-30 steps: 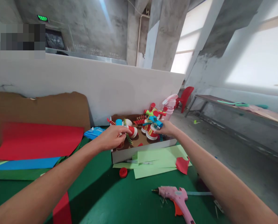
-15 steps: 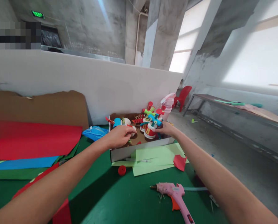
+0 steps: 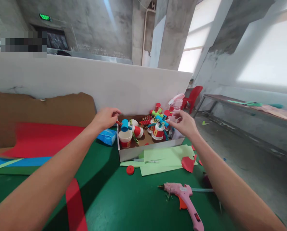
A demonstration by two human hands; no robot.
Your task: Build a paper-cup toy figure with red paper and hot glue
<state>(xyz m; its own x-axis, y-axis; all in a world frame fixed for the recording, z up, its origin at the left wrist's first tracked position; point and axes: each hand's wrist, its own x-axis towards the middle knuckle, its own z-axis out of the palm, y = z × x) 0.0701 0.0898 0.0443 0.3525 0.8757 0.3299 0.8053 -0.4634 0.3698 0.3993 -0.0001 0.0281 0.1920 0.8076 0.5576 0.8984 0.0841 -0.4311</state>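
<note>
My left hand (image 3: 106,117) is over the back left corner of a shallow cardboard box (image 3: 133,153), its fingers loosely bent beside the end of a red paper spring (image 3: 119,123). That spring belongs to a figure with a blue paper tube (image 3: 125,125) and a red-and-white paper cup (image 3: 137,131), lying on its side. In front of it stands an open paper cup (image 3: 125,138). My right hand (image 3: 183,122) is at the box's right side, fingers apart, close to a blue tube figure (image 3: 162,121) on an upturned red-and-white cup (image 3: 157,132). Whether its thumb touches the figure is unclear.
Light green paper sheets (image 3: 167,160) and a red paper scrap (image 3: 188,164) lie before the box, beside a red paper roll (image 3: 130,170). A pink glue gun (image 3: 183,193) is nearer. Left are a blue packet (image 3: 107,137) and red paper (image 3: 47,138); a white board (image 3: 133,83) stands behind.
My left hand has lifted out of the box and moved back, uncovering the cups on the left. My right hand has drawn up and away from the cup of the blue figure.
</note>
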